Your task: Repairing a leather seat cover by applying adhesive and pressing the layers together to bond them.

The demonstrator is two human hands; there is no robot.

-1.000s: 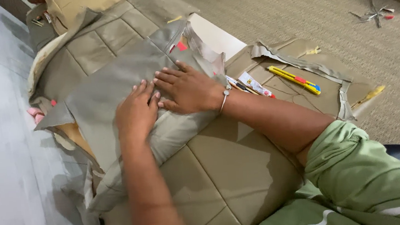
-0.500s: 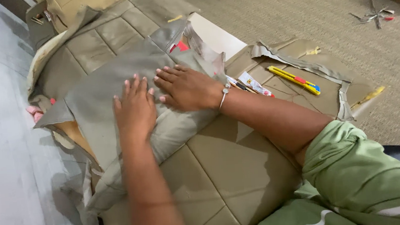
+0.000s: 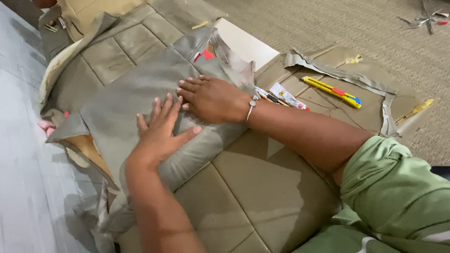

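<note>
My left hand (image 3: 161, 129) lies flat with fingers spread on a grey-green leather cover piece (image 3: 127, 102) that is draped over a tan quilted seat cushion (image 3: 252, 194). My right hand (image 3: 212, 98), with a thin bracelet at the wrist, presses palm-down on the same piece just right of the left hand, its fingers pointing left. Neither hand holds anything. The cover's underside shows tan foam at its lower left corner (image 3: 85, 148).
A yellow utility knife (image 3: 332, 91) lies on cut leather scraps (image 3: 338, 72) to the right, beside a small tube (image 3: 287, 96). A white board (image 3: 242, 42) sits behind. Woven carpet (image 3: 333, 11) spreads at the back; grey flooring (image 3: 8, 159) at left. Another seat part (image 3: 103, 2) stands at the top.
Both hands stay pressed on the cover. My left hand has slid slightly toward me and to the right along the leather, its fingers spreading wider.
</note>
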